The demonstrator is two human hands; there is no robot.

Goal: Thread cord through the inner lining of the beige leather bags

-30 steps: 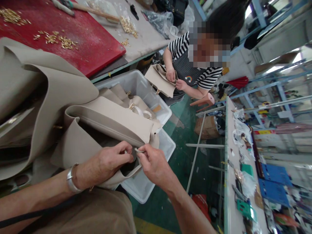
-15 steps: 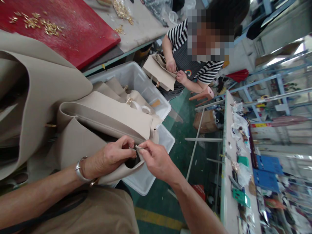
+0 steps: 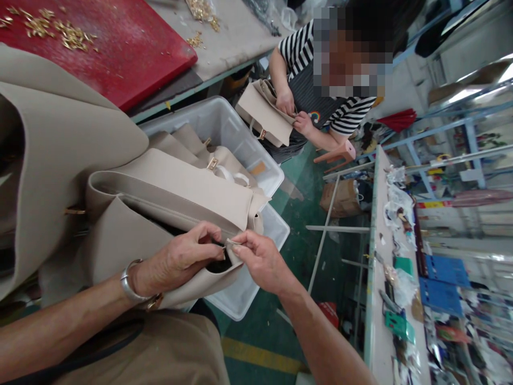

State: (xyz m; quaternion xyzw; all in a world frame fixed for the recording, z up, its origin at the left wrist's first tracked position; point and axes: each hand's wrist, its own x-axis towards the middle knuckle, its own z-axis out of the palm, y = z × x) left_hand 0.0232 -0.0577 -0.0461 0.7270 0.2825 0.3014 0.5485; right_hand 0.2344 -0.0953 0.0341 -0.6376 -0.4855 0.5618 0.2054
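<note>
A beige leather handbag lies across my lap and the bins, its mouth gaping toward me. At the corner of that opening, my right hand pinches the bag's edge between thumb and fingers. Close beside it, my left hand, with a silver bangle on the wrist, has its thumb and forefinger bent into a pinch at the dark gap. A tiny pale thing shows at those fingertips, too small to name. The bag's inside is mostly dark.
Translucent plastic bins hold more beige bags. Another bag stands at left. Gold hardware pieces lie on a red board. Opposite, a co-worker in a striped top handles a similar bag. A cluttered bench runs along the right.
The view has shifted slightly. Both my hands stay at the bag's corner in nearly the same pinch, with only small finger movement.
</note>
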